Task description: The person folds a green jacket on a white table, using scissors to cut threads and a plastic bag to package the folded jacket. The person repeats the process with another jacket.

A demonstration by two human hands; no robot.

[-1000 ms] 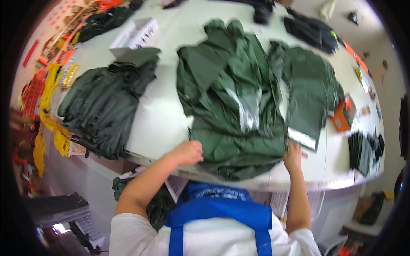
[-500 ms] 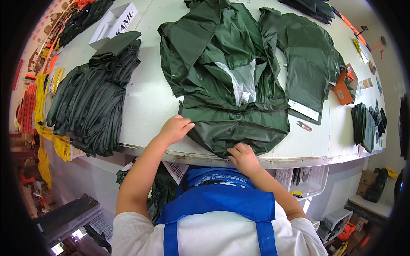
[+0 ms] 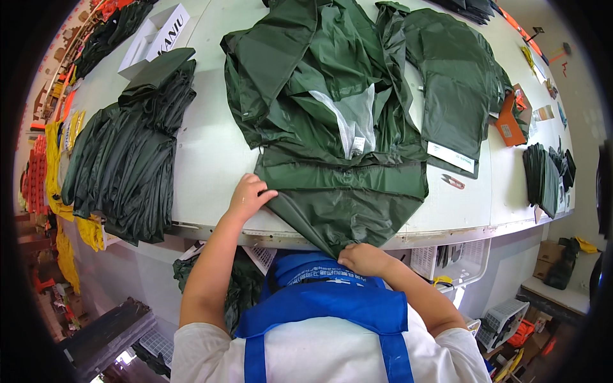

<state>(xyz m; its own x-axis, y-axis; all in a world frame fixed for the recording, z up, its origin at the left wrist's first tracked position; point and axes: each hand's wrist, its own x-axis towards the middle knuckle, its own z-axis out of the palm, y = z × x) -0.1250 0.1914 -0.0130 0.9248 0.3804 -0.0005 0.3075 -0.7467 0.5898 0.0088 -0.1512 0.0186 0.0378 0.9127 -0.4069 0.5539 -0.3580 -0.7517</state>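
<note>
Fingers closed, the right hand [image 3: 365, 258] holds the green garment [image 3: 357, 175] at the table's near edge [image 3: 211, 231] while the left hand [image 3: 246, 196] apparently pinches its left side.

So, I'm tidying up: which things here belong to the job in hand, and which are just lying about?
In hand:
spread green garment
right hand, pinching its near edge
left hand, at its left edge

Seemingly lying about:
snips
white box
orange box
dark green pile, perhaps related

At the bench [image 3: 207, 153], right hand [image 3: 365, 260] grips the garment [image 3: 338, 175] by its tip; left hand [image 3: 246, 196] apparently touches its side
</note>
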